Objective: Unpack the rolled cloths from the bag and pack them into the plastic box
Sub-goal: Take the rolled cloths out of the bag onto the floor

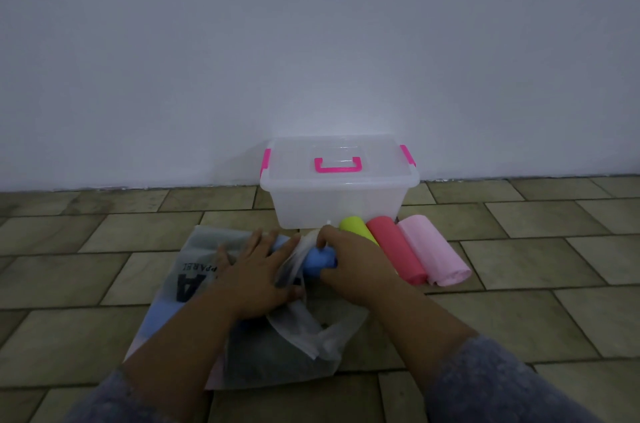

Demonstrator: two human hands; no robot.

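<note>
The fingers [323, 238] of the right hand [349, 267] are curled down over the free end of a blue roll [320, 258], so that hand has a firm hold of the cloth; where the thumb sits I cannot quite tell. Just to its left, the left hand [256, 270] lies flat, its fingers straight and spread, pressing the filmy bag [199, 251] against the floor [519, 249] and holding nothing. The blue roll lies crosswise between the two hands. Its long axis runs left to right, the left part inside the bag under the left hand, the right end out of the bag's mouth and in the right hand's grip. To my eye the way out is a pull along that axis, rightward, while the left hand pins the bag. Just beyond the right hand, a yellow-green roll [356, 229], a red roll [394, 249] and a pink roll [433, 253] lie side by side on the floor, their far ends close to the front of the plastic box [339, 206]. The box stands against the wall [311, 42] with its lid [381, 159] on, so I reckon it needs opening before anything goes in.
</note>
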